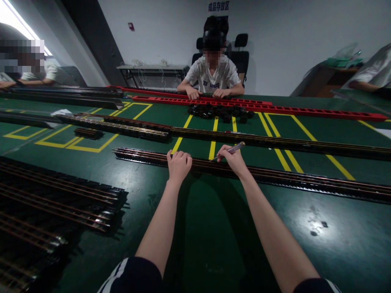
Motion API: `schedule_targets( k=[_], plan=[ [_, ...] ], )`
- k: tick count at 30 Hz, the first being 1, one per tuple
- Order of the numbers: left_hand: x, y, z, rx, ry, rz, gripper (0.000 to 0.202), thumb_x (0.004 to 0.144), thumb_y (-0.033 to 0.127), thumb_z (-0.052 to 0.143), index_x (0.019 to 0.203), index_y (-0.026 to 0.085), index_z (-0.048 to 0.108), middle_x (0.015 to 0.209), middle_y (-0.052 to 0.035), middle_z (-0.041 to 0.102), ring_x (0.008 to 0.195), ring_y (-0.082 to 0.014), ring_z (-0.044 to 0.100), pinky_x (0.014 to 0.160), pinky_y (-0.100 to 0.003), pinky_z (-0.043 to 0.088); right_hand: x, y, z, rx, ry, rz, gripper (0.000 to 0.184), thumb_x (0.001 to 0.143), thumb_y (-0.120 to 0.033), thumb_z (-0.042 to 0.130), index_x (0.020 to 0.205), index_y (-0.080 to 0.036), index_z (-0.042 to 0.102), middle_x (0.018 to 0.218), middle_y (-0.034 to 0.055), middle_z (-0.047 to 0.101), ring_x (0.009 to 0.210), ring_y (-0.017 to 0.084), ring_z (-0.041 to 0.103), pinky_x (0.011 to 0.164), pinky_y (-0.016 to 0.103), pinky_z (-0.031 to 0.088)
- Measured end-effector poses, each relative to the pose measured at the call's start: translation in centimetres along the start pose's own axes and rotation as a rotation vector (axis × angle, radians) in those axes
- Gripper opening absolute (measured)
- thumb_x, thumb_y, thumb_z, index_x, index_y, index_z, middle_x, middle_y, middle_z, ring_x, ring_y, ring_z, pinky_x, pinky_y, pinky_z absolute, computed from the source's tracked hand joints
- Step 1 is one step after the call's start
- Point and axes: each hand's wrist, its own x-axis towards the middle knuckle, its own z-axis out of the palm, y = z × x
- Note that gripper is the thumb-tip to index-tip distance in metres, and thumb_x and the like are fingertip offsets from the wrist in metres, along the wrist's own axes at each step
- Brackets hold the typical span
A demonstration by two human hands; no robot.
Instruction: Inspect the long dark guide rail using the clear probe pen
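Observation:
A long black rail with copper-coloured strips (293, 179) lies across the table in front of me. My left hand (179, 165) is curled over it near its left part, fingers closed on the edge. My right hand (231, 159) pinches a slim grey pen-like tool (235, 148); I cannot make out its exact kind. Its thin tip slants down to the left and meets the rail a little right of my left hand. The undersides of my left fingers are hidden.
More black rails (55, 191) lie at the left, and a long one (275, 142) runs behind. Beyond are small black parts (220, 112) and red slotted bars (305, 110) before a seated person (212, 73). Other people sit at both sides. Yellow lines mark the green table (207, 232).

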Motion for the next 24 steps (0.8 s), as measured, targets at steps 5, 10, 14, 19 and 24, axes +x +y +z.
schedule_targets(
  k=[5,10,14,19,24],
  plan=[
    [0.1,-0.7,-0.5,0.006,-0.014,-0.011,0.035,0.088,0.023,0.036,0.079,0.023,0.069,0.089,-0.0056,0.071,0.090,-0.0222,0.061,0.105,-0.047,0.025,-0.2,-0.4,0.6,-0.003,-0.043,0.017,0.017,0.072,-0.029,0.054,0.058,-0.020,0.056,0.054,-0.0018,0.059,0.058,0.015,0.059,0.068,0.031,0.046],
    [0.1,-0.8,-0.7,0.010,-0.034,-0.022,0.035,0.089,0.023,0.035,0.080,0.022,0.069,0.091,-0.0062,0.071,0.091,-0.0229,0.061,0.105,-0.048,0.026,-0.4,-1.0,0.9,0.008,-0.054,0.025,0.016,0.073,-0.028,0.054,0.059,-0.020,0.056,0.056,-0.0012,0.060,0.059,0.015,0.060,0.068,0.031,0.047],
    [0.1,-0.9,-0.4,0.021,-0.017,-0.011,0.034,0.090,0.023,0.036,0.081,0.021,0.068,0.091,-0.0060,0.071,0.091,-0.0225,0.061,0.104,-0.047,0.026,-0.4,-0.9,0.8,-0.004,-0.056,0.041,0.017,0.074,-0.028,0.053,0.060,-0.019,0.056,0.057,-0.0010,0.060,0.061,0.014,0.060,0.069,0.031,0.047],
    [0.0,-0.6,-0.3,0.052,0.027,0.012,0.031,0.089,0.024,0.039,0.079,0.021,0.068,0.092,-0.0056,0.071,0.091,-0.0227,0.061,0.104,-0.048,0.025,-0.3,-0.3,0.8,0.036,-0.055,0.031,0.016,0.073,-0.028,0.053,0.061,-0.019,0.057,0.056,-0.0015,0.060,0.059,0.014,0.059,0.067,0.030,0.047],
    [-0.2,1.0,-0.3,0.040,0.024,0.086,0.030,0.089,0.026,0.040,0.079,0.020,0.068,0.089,-0.0051,0.070,0.090,-0.0220,0.060,0.104,-0.047,0.025,-0.3,-0.3,0.9,0.031,-0.048,0.038,0.016,0.074,-0.028,0.054,0.062,-0.019,0.057,0.057,-0.0017,0.061,0.060,0.014,0.060,0.069,0.030,0.047]
  ],
)
